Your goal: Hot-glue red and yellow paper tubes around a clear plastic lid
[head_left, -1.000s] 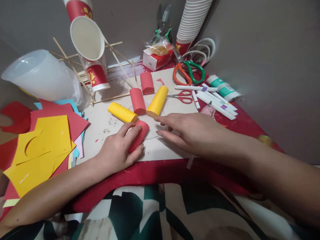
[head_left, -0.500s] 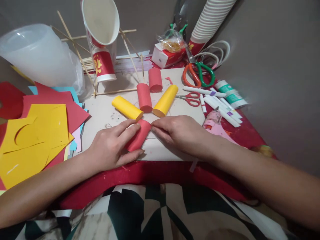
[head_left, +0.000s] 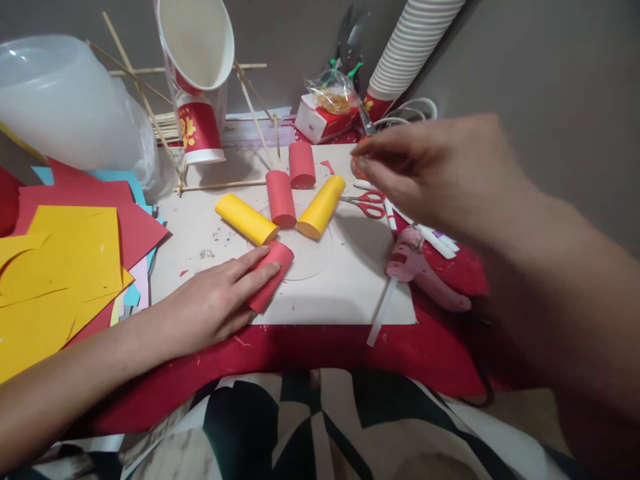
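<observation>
My left hand [head_left: 216, 291] lies over a red paper tube [head_left: 271, 287] near the front of the white board [head_left: 330, 300], its fingers holding the tube down. Raised to the right, my right hand [head_left: 437, 163] has thumb and forefinger pinched together; anything between them is too small to make out. Behind the held tube, two yellow paper tubes [head_left: 247, 219] and a standing red tube [head_left: 281, 199] fan around a clear round disc [head_left: 313, 263]. Another red tube [head_left: 302, 165] stands farther back.
Paper sheets [head_left: 90, 253] pile up at left beside a plastic container [head_left: 65, 100]. A stick frame with paper cups [head_left: 200, 130] stands behind. Small red scissors [head_left: 369, 204], a pink glue gun [head_left: 413, 263] and stacked cups [head_left: 410, 53] lie to the right.
My right hand has left the red tube, moving up and to the right, and now covers the large scissors. The glue gun has come into fuller view. My left hand stays on the tube.
</observation>
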Motion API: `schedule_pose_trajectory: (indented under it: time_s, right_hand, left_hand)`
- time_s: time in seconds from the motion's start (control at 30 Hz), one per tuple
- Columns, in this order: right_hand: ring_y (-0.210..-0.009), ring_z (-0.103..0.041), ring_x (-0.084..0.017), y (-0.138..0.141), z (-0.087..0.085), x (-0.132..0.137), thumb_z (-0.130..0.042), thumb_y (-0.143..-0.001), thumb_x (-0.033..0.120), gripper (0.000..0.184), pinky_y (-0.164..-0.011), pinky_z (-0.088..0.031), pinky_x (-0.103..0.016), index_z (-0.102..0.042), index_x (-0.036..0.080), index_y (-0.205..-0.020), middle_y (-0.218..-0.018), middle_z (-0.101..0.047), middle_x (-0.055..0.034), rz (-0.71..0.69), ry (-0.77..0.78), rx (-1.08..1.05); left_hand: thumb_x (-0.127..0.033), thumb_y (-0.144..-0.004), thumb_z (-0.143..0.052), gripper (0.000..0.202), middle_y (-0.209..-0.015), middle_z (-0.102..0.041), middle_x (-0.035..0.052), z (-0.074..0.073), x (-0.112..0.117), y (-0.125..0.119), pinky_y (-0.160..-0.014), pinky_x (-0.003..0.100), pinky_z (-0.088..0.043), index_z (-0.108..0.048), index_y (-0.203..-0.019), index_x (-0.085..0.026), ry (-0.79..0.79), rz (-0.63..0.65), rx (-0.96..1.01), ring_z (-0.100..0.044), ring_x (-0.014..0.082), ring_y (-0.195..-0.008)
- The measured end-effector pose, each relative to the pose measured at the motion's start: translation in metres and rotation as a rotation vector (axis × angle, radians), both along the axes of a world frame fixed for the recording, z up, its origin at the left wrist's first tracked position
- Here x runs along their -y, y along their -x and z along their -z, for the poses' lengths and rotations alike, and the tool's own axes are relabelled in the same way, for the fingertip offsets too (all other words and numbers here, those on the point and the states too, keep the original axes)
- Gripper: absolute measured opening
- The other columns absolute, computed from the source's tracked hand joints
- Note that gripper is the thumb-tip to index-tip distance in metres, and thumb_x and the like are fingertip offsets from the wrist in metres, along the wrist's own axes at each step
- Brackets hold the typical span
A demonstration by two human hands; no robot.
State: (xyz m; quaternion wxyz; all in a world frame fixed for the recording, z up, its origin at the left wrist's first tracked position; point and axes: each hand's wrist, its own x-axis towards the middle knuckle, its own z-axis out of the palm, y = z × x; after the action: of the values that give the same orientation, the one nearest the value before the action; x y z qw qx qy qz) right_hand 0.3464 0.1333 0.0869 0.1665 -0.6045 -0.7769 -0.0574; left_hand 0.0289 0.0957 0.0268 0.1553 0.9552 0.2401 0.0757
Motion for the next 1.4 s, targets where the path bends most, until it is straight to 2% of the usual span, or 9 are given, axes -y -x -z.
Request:
schedule_pose_trajectory:
  time_s: [0.2,0.3,0.4,0.53,0.63,1.0,1.1,1.23,1.4]
  right_hand:
    - [-0.138,-0.056,-0.032,-0.009,0.016,-0.100,-0.048,-0.095,0.016,0.054,-0.105,-0.046,-0.049,-0.061,0.015,-0.147,-0.152,-0.060,-0.0171,-0.278,0.182,0.346]
    - [-0.132,-0.061,-0.029,-0.011,0.033,-0.133,-0.058,-0.093,0.016,0.039,-0.102,-0.048,-0.049,-0.074,0.022,-0.128,-0.149,-0.064,-0.0115,-0.365,0.163,0.330]
    - [-0.122,-0.065,-0.021,-0.009,0.045,-0.150,-0.045,-0.103,0.030,0.037,-0.089,-0.050,-0.038,-0.079,0.016,-0.102,-0.137,-0.072,-0.0075,-0.444,0.139,0.282]
    - [-0.132,-0.060,-0.027,-0.005,0.049,-0.155,-0.071,-0.088,0.021,0.027,-0.092,-0.049,-0.042,-0.078,0.017,-0.114,-0.150,-0.063,-0.0126,-0.509,0.190,0.369]
    - [-0.132,-0.056,-0.022,-0.006,0.042,-0.151,-0.051,-0.096,0.033,0.042,-0.089,-0.046,-0.039,-0.072,0.003,-0.116,-0.149,-0.061,-0.0187,-0.522,0.202,0.463]
    - [-0.108,-0.072,-0.029,-0.011,-0.027,-0.064,-0.062,-0.093,0.031,0.046,-0.085,-0.049,-0.039,-0.063,0.018,-0.137,-0.117,-0.077,-0.0106,0.012,0.142,0.231]
    - [-0.097,-0.071,-0.026,0.003,-0.036,-0.016,-0.063,-0.091,0.035,0.065,-0.082,-0.050,-0.038,-0.048,0.025,-0.154,-0.122,-0.074,-0.0094,-0.068,0.180,0.137]
    - [-0.067,-0.066,-0.024,0.014,-0.024,0.043,-0.053,-0.094,0.046,0.080,-0.065,-0.049,-0.037,-0.026,0.024,-0.166,-0.098,-0.076,-0.0072,-0.186,0.368,0.144]
    - [-0.068,-0.070,-0.030,0.016,0.011,0.091,-0.044,-0.098,0.042,0.075,-0.058,-0.047,-0.036,-0.028,0.013,-0.166,-0.082,-0.076,-0.0104,-0.052,0.394,0.187]
  left_hand:
    - [-0.013,-0.092,-0.055,0.081,-0.167,-0.038,0.0220,0.000,-0.001,-0.001,-0.109,0.045,-0.057,-0.024,-0.166,-0.021,0.039,0.008,0.026,-0.055,0.0343,-0.144]
    - [-0.009,-0.089,-0.054,0.082,-0.167,-0.040,0.0210,-0.003,0.000,0.000,-0.111,0.044,-0.056,-0.027,-0.165,-0.020,0.050,-0.013,0.021,-0.052,0.0345,-0.147]
    - [-0.006,-0.087,-0.053,0.082,-0.167,-0.041,0.0194,-0.004,0.000,-0.001,-0.113,0.042,-0.054,-0.030,-0.164,-0.020,0.047,-0.027,0.025,-0.051,0.0330,-0.148]
    - [-0.006,-0.089,-0.050,0.079,-0.169,-0.038,0.0180,0.001,-0.001,-0.002,-0.114,0.041,-0.052,-0.030,-0.163,-0.020,0.035,-0.023,0.038,-0.051,0.0310,-0.148]
    - [-0.007,-0.091,-0.049,0.074,-0.169,-0.038,0.0190,0.005,-0.002,-0.002,-0.113,0.041,-0.053,-0.032,-0.162,-0.019,0.023,-0.018,0.022,-0.052,0.0311,-0.147]
    - [-0.009,-0.093,-0.049,0.076,-0.167,-0.039,0.0198,0.019,-0.003,0.002,-0.109,0.044,-0.056,-0.027,-0.165,-0.023,-0.007,-0.022,0.036,-0.056,0.0330,-0.142]
    - [-0.009,-0.093,-0.049,0.079,-0.167,-0.040,0.0202,0.022,-0.003,0.001,-0.109,0.045,-0.056,-0.023,-0.166,-0.024,-0.023,-0.010,0.079,-0.056,0.0337,-0.142]
    - [-0.012,-0.097,-0.049,0.072,-0.164,-0.044,0.0218,0.027,-0.004,0.000,-0.107,0.045,-0.057,-0.027,-0.165,-0.021,-0.082,-0.003,0.169,-0.059,0.0335,-0.139]
    - [-0.014,-0.099,-0.050,0.066,-0.161,-0.048,0.0237,0.037,-0.009,0.000,-0.105,0.045,-0.059,-0.034,-0.163,-0.018,-0.137,0.018,0.226,-0.061,0.0335,-0.138]
